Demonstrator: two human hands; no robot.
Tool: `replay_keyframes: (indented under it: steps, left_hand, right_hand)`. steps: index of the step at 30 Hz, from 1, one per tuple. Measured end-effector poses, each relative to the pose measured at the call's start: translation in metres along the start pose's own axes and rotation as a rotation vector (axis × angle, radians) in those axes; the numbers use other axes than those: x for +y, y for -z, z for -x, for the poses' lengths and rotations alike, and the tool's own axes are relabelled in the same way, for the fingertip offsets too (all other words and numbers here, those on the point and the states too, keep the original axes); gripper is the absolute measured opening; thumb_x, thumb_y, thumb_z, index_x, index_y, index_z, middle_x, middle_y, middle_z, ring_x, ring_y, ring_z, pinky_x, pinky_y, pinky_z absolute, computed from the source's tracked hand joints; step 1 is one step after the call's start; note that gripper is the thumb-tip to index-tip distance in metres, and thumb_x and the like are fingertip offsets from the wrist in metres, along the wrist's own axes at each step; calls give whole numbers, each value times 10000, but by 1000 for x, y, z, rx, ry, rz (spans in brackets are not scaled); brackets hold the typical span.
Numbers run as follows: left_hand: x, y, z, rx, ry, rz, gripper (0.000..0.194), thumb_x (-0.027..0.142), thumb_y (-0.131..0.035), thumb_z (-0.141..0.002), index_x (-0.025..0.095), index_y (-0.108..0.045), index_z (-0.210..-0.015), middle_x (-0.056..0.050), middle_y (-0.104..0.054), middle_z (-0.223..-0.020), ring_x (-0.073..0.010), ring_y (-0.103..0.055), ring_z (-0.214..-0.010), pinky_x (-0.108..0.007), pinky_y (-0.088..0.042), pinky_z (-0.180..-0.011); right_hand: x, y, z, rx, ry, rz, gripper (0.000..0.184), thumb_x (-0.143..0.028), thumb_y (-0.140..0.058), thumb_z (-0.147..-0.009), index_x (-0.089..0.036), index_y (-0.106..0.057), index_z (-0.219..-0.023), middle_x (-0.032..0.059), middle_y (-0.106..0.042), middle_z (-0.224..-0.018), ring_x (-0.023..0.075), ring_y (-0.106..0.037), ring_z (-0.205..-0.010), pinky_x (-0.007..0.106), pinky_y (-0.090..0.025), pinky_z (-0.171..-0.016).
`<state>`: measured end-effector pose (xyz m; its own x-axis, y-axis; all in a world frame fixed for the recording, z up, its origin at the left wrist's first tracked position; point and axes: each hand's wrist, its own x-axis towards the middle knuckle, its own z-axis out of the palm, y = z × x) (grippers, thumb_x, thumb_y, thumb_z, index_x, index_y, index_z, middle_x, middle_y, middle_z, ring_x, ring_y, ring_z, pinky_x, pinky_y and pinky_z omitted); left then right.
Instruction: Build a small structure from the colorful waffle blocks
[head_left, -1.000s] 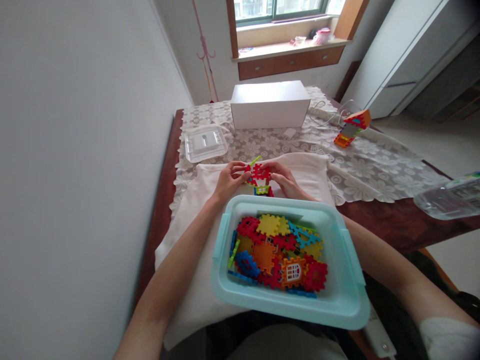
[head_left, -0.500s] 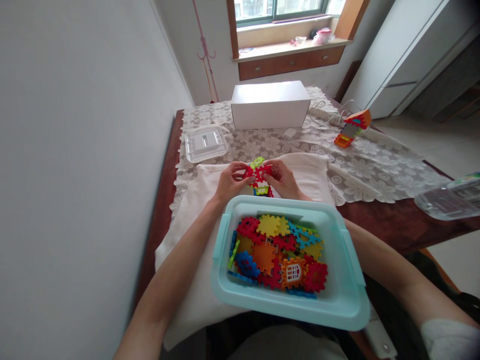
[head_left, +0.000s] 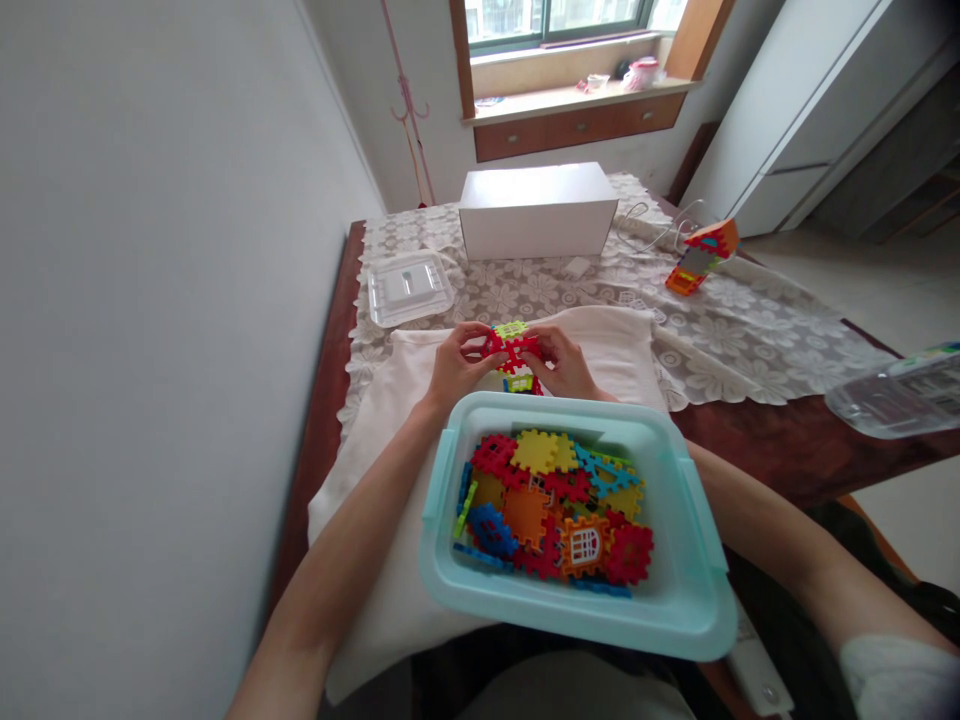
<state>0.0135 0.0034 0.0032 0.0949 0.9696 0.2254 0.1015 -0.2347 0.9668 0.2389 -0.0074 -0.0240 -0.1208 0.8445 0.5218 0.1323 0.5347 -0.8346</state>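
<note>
Here, both hands [head_left: 456, 364] [head_left: 564, 364] half-curled, fingertips pinching red pieces [head_left: 514, 351]

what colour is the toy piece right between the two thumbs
The piece is red, as the head view shows.

A lace tablecloth [head_left: 501, 290] and windowsill [head_left: 551, 98] suggest a home.

A white box [head_left: 537, 231] stands on a lace tablecloth [head_left: 750, 345]. Beyond it, a pink coat rack [head_left: 406, 95] stands left of a window [head_left: 592, 15]. A clear plastic container [head_left: 892, 400] is at far right.
</note>
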Motion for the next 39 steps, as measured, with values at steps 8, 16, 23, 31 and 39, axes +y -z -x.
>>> replay_keyframes:
  steps: [8,16,23,31,39]
  left_hand:
    - [2,-5,1,6,-20,-19,606,415,-1042,-683,237,-727,-1169,-52,-819,-1218,-231,-840,-984,-365,-722,-852]
    - [4,-5,2,45,-33,-104,649,386,-1060,-668,253,-723,-1206,-60,-825,-1258,-218,-830,-953,-347,-705,-815]
    - [4,-6,1,73,-46,-182,734,429,-1107,-644,264,-725,-1248,-81,-824,-1307,-218,-819,-920,-362,-688,-814]
    - [6,-11,3,85,-44,-181,743,453,-1118,-649,259,-718,-1244,-76,-835,-1250,-231,-828,-920,-382,-677,-843]
    - [7,-9,4,77,-31,-110,693,458,-1086,-665,252,-710,-1209,-82,-823,-1266,-252,-825,-987,-381,-687,-831]
  right_hand:
    - [-5,-3,2,37,0,101,281,-422,-741,-1001,-277,-711,-1240,64,-874,-1134,241,-835,-897,373,-683,-791]
    - [-11,-1,3,5,-56,214,210,-396,-716,-993,-279,-700,-1167,25,-862,-990,227,-806,-795,346,-631,-718]
    - [-15,3,3,-63,-66,276,159,-413,-721,-1018,-298,-676,-1119,17,-834,-914,244,-765,-781,354,-568,-709]
    - [-17,-1,1,-95,-10,238,109,-372,-674,-1046,-283,-668,-1110,62,-872,-1097,235,-767,-832,364,-596,-748]
    - [-15,6,3,-180,10,134,306,-404,-767,-1009,-294,-677,-1280,36,-836,-1018,233,-782,-853,340,-624,-696]
